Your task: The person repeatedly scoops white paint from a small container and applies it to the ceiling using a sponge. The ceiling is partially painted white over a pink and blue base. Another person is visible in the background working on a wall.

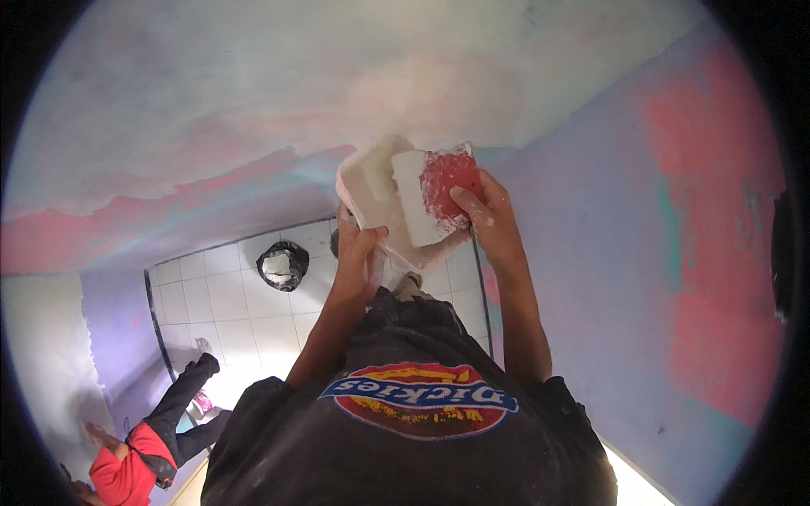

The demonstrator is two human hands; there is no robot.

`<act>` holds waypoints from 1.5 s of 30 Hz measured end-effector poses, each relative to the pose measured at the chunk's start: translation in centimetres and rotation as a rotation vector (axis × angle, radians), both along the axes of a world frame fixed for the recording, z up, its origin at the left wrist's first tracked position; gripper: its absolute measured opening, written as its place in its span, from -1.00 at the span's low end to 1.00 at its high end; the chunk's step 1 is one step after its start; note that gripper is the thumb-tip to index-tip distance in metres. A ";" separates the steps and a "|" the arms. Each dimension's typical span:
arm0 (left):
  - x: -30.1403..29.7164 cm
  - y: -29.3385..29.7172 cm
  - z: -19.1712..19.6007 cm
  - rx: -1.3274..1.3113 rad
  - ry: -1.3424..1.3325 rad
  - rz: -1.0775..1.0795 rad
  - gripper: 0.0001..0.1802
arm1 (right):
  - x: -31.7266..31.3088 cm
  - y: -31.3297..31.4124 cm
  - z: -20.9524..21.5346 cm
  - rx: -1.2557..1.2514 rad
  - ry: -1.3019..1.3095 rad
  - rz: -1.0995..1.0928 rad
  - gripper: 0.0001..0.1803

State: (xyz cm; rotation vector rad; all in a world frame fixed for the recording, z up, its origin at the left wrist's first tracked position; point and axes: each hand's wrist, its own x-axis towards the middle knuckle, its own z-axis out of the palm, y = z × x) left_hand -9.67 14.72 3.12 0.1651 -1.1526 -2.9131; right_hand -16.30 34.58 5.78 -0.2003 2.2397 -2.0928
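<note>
Head view: left hand (361, 240) grasps the pale tray (348, 184), right hand (491, 215) grips the red-and-white spreader (439, 192) over it, apparently loading or scraping; next move calls for a steady tray.

Bright white light washed out the floor (263, 336) near the black bag (296, 263). The wall (253, 76) above it looked hazy, and the outer edges bent round into black.

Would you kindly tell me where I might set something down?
White square floor tiles look bare between the black plastic bag and the co-worker in red. Crowded: around the pale rectangular tray in the left hand and flat red scraper in the right hand.
</note>
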 end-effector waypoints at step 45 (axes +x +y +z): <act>19.2 -18.8 4.8 0.132 -0.038 -0.192 -0.10 | 3.1 -8.0 43.1 0.616 1.573 -0.908 -0.63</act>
